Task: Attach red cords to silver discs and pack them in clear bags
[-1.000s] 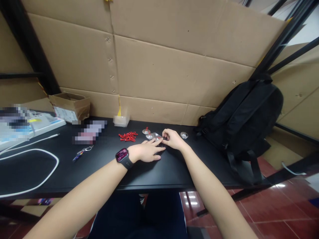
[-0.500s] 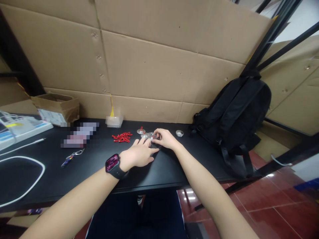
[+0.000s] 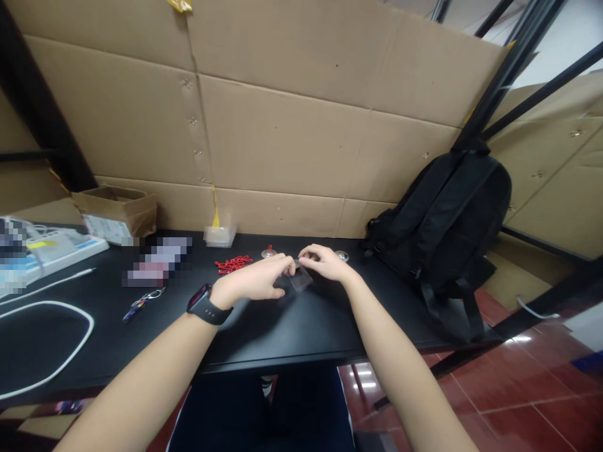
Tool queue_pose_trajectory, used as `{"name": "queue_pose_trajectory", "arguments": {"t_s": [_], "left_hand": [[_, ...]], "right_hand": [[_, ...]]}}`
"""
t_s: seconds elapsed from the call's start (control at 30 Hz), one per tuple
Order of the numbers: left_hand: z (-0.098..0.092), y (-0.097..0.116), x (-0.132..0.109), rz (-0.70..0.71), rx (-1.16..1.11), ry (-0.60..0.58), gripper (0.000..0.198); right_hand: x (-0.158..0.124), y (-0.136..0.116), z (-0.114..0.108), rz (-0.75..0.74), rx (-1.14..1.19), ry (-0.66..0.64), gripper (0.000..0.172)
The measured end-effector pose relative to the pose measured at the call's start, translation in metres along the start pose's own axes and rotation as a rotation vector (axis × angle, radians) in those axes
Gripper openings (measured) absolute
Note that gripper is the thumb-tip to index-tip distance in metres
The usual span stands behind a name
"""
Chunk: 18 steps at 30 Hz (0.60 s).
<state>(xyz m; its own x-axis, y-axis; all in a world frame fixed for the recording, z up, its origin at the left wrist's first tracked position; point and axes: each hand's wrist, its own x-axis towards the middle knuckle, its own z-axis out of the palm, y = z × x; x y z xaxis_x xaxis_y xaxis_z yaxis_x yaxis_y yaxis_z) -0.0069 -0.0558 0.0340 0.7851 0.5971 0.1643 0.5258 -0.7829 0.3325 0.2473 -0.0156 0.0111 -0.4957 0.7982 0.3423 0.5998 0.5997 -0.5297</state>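
Left hand (image 3: 259, 280) has curled, its grip unclear, while right hand (image 3: 328, 262) seemingly pinches half-hidden clear film (image 3: 302, 282).

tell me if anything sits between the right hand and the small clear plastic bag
Nothing visible does: the fingers of the right hand are at the upper edge of the small clear plastic bag, though the exact grip is unclear. The left hand is at its left, not in between.
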Motion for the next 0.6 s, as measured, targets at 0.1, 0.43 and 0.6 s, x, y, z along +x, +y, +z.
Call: {"name": "queue_pose_trajectory", "arguments": {"t_s": [0.1,0.43,0.6], "left_hand": [[0.010,-0.007,0.008,-0.066,0.147,0.168,0.039],[0.023,-0.015,0.021,0.013,0.115,0.174,0.013],[0.017,-0.014,0.017,-0.143,-0.022,0.196,0.020]], "right_hand": [[-0.007,0.009,-0.015,-0.009,0.027,-0.079,0.014],[-0.004,0.014,-0.004,-0.060,0.202,-0.181,0.029],[-0.003,0.020,-0.004,-0.016,0.259,-0.138,0.025]]}}
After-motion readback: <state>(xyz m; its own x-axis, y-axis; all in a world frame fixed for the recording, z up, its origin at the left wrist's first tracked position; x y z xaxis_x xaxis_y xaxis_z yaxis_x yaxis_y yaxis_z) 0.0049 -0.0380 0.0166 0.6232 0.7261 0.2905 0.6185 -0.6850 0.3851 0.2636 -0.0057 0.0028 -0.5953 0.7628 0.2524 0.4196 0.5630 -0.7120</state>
